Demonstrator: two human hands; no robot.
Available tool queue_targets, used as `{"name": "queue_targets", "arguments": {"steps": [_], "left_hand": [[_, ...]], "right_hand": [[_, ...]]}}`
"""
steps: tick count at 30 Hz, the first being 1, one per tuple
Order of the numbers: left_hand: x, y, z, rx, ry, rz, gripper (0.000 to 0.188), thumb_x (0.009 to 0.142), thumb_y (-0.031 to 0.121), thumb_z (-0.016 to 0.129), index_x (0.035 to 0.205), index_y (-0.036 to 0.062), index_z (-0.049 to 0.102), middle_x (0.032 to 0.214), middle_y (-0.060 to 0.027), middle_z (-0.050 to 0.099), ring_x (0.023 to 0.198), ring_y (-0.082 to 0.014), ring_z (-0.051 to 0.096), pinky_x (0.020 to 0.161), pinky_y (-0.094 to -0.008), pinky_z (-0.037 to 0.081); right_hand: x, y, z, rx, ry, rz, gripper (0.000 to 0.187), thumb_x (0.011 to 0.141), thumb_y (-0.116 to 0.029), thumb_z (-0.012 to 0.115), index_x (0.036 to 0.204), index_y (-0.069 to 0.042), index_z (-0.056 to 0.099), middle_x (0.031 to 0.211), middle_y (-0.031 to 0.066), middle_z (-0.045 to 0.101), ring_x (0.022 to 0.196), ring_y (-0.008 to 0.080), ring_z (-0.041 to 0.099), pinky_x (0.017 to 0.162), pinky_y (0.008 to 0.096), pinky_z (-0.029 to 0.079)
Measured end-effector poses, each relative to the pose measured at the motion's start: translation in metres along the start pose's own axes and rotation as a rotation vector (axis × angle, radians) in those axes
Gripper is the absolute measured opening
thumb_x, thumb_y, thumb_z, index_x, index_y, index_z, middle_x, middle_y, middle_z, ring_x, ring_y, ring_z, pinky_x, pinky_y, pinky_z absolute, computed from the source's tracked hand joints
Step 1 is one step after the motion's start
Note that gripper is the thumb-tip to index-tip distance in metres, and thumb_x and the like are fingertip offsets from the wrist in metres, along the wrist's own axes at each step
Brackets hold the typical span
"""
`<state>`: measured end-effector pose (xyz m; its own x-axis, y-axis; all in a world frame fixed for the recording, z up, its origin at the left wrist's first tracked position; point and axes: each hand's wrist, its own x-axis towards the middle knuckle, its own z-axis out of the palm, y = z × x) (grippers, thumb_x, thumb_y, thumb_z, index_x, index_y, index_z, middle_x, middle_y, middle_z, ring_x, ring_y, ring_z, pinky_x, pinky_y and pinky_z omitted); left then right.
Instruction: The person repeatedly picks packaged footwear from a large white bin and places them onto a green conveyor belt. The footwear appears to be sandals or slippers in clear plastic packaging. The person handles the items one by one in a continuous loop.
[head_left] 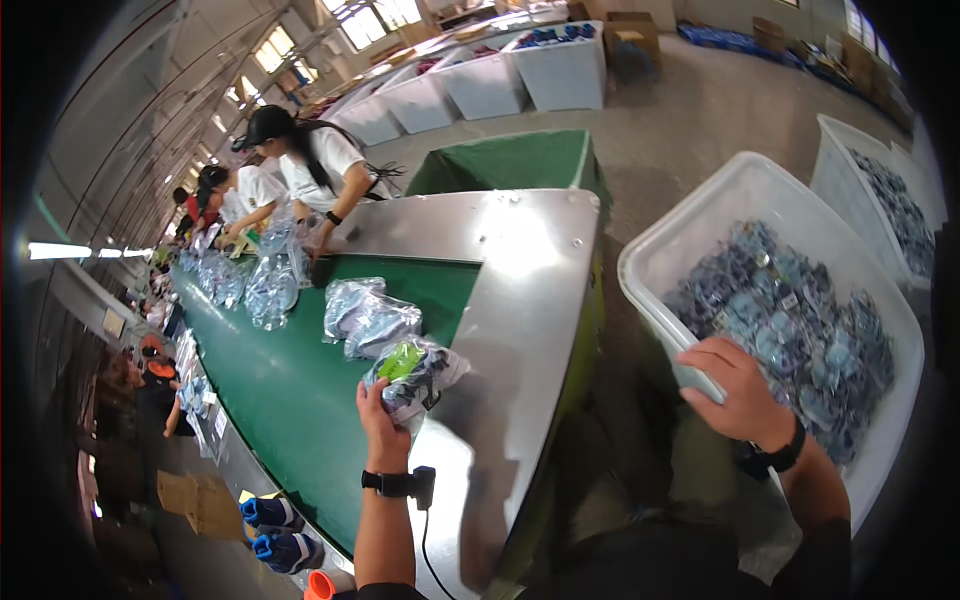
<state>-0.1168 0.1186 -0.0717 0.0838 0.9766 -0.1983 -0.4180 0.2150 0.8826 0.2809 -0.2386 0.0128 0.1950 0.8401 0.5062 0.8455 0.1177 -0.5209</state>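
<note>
My left hand (383,420) grips a clear plastic bag (418,380) with a grey and dark item and a bright green patch inside. The bag is over the near end of a green conveyor belt (290,400), beside its metal edge. Just beyond it, more clear bags (372,315) with pale grey-blue contents lie on the belt. On the right, my right hand (740,390) is closed over the near-left rim of a large white bin (640,265). A heap of bagged grey-blue items (785,320) fills the lower part of this bin.
Co-workers (300,160) stand along the belt's far left side, handling bags. A green bin (500,160) is behind the metal frame (530,260). Several white bins (565,75) line the back; another (840,150) stands far right. Blue shoes (285,550) sit lower left.
</note>
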Motion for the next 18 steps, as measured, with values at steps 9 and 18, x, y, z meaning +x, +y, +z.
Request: {"name": "queue_targets", "arguments": {"steps": [9, 18], "left_hand": [[-0.114, -0.079, 0.1, -0.079, -0.39, -0.467, 0.053, 0.104, 0.026, 0.062, 0.151, 0.0137, 0.043, 0.144, -0.0128, 0.059, 0.13, -0.0325, 0.062, 0.108, -0.0522, 0.054], [-0.206, -0.121, 0.163, 0.13, -0.726, -0.624, 0.063, 0.11, 0.048, 0.054, 0.159, 0.0107, 0.045, 0.145, -0.0082, 0.06, 0.132, -0.0247, 0.061, 0.111, -0.046, 0.051]], "right_hand": [[0.023, -0.047, 0.077, 0.037, -0.104, -0.284, 0.058, 0.083, -0.02, 0.081, 0.136, -0.004, 0.064, 0.131, 0.0172, 0.064, 0.131, 0.036, 0.06, 0.112, 0.0472, 0.048], [-0.029, -0.013, 0.053, -0.386, -0.004, -0.227, 0.022, 0.091, -0.018, 0.064, 0.108, -0.004, 0.067, 0.097, 0.008, 0.067, 0.096, 0.0255, 0.068, 0.086, 0.0378, 0.054]]}}
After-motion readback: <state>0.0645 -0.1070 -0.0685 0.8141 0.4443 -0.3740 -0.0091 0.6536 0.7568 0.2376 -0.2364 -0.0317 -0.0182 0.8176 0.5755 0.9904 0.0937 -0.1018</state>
